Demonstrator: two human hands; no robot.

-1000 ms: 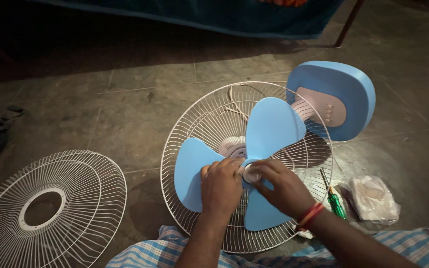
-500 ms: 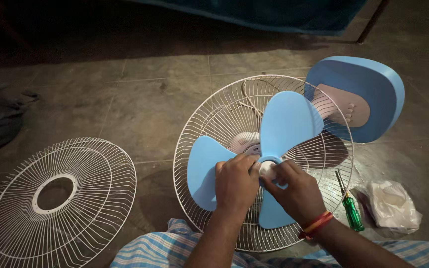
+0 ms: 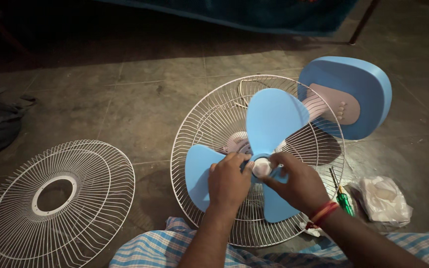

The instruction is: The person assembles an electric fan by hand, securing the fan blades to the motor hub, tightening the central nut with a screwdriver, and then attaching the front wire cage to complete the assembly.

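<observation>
Blue three-blade fan blade (image 3: 269, 119): seated in rear wire guard (image 3: 199, 124) on floor, centre. Left hand (image 3: 229, 181) closed on blade hub, steadying. Right hand (image 3: 296, 183) pinching white hub cap (image 3: 261, 167). Detached front guard (image 3: 55, 196) left; green screwdriver (image 3: 343, 198) right.

pale blue three-blade fan blade (image 3: 269, 124) flat on white rear grille (image 3: 209, 124), white hub cap (image 3: 261, 167) at centre

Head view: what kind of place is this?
Probably a home floor used for a repair. The fan lies on floor tiles, its loose grille and a screwdriver beside it, and a cloth-draped cot or table behind.
</observation>
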